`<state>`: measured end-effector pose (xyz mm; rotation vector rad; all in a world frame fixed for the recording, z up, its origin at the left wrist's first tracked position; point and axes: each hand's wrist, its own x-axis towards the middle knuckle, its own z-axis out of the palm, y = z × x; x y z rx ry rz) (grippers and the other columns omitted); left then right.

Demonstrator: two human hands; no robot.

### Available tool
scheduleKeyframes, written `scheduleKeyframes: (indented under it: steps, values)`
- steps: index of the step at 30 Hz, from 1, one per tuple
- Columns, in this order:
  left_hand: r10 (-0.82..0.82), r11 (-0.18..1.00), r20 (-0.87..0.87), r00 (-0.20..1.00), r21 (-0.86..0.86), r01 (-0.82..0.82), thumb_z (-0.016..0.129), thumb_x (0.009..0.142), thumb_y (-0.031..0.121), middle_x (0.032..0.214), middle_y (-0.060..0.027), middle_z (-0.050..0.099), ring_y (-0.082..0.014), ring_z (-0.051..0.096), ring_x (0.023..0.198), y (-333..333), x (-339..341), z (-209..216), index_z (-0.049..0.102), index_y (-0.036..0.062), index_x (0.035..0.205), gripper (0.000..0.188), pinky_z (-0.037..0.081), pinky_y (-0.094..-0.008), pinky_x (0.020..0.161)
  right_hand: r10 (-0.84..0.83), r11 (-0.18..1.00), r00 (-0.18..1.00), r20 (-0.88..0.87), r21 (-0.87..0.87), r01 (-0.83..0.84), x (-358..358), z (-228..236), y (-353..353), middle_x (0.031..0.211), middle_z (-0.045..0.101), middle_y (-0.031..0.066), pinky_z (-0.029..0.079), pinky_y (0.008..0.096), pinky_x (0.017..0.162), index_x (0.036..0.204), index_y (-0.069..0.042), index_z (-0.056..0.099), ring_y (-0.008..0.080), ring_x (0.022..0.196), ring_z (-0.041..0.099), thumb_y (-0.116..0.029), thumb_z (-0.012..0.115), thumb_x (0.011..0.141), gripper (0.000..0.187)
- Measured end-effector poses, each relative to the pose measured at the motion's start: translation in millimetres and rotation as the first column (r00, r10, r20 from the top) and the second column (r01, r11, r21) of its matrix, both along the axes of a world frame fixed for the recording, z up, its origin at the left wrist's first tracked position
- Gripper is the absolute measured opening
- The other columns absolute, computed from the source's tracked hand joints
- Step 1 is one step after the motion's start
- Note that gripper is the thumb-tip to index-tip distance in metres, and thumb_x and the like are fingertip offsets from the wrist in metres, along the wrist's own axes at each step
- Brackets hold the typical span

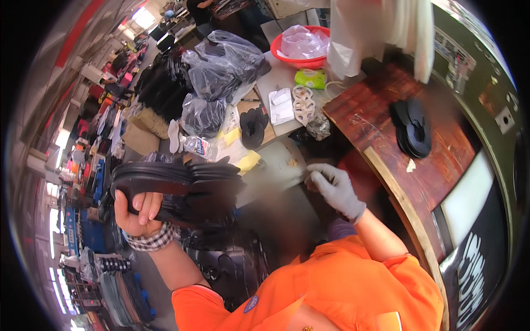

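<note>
My bare left hand [139, 212], with a checked band at the wrist, grips a thick stack of black shoe-shaped pieces [182, 185]. Its fingers hook through the opening near one end, and the layers lie roughly sideways, raised off the surfaces. A grey glove covers my right hand [331, 187], whose fingers are curled together with nothing visible in them. On the red-brown board [381, 121] to the right rests another small stack of black shoe-shaped pieces [411, 128]. More black pieces [254, 127] lie on the table ahead.
Clear plastic bags of dark pieces [221, 69] crowd the far left. A red basin [301, 47], a green packet [310, 78], a pale perforated piece [303, 105] and a bottle [199, 147] are on the table. A green machine [486, 88] borders the right.
</note>
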<state>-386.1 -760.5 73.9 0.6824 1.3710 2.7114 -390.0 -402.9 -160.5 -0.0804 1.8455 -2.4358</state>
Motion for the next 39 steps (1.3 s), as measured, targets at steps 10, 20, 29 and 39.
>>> scheduleKeyframes:
  steps: [10, 20, 29, 39]
  values:
    - [-0.143, 0.989, -0.129, 0.981, 0.011, 0.145, 0.069, 0.093, 0.022, 0.069, -0.0054, 0.061, -0.0072, 0.048, 0.040, -12, -119, -26, 0.050, -0.0067, 0.127, 0.048, 0.044, -0.0207, 0.039, 0.085, 0.993, 0.832, -0.549, 0.113, -0.026, -154, 77, -2, 0.115, 0.065, 0.0179, 0.051, 0.0354, 0.090, 0.133, 0.003, 0.055, 0.0243, 0.103, 0.064, -0.024, 0.082, 0.076, 0.068]
    - [0.016, 0.977, -0.253, 0.967, -0.204, -0.069, 0.076, 0.084, 0.015, 0.054, -0.0057, 0.060, -0.0111, 0.056, 0.039, 76, -194, -78, 0.056, -0.0112, 0.106, 0.040, 0.050, -0.0249, 0.039, 0.648, 0.761, 0.645, -0.405, 0.381, -0.526, -222, 89, -41, 0.108, 0.065, 0.0189, 0.051, 0.0419, 0.085, 0.124, 0.000, 0.057, 0.0353, 0.096, 0.065, -0.029, 0.079, 0.080, 0.056]
    - [0.217, 0.897, 0.136, 0.967, -0.418, -0.143, 0.087, 0.074, 0.015, 0.082, -0.0152, 0.066, -0.0176, 0.063, 0.059, 42, -221, -129, 0.057, -0.0101, 0.118, 0.058, 0.056, -0.0311, 0.059, 0.621, 0.735, 0.710, -0.331, 0.562, -0.380, -265, 7, -61, 0.105, 0.067, 0.0175, 0.053, 0.0418, 0.085, 0.118, -0.004, 0.059, 0.0366, 0.100, 0.066, -0.020, 0.079, 0.078, 0.048]
    - [-0.144, -0.004, -0.547, 0.825, -0.833, -0.553, 0.066, 0.076, 0.001, 0.098, -0.0133, 0.065, -0.0314, 0.061, 0.104, -10, -322, -243, 0.062, -0.0013, 0.125, 0.049, 0.040, -0.0513, 0.107, 0.401, 0.602, 0.694, -0.598, 0.743, 0.292, -434, -80, -130, 0.128, 0.059, 0.0128, 0.048, 0.0465, 0.098, 0.124, -0.015, 0.062, 0.0373, 0.118, 0.055, -0.005, 0.075, 0.062, 0.064]
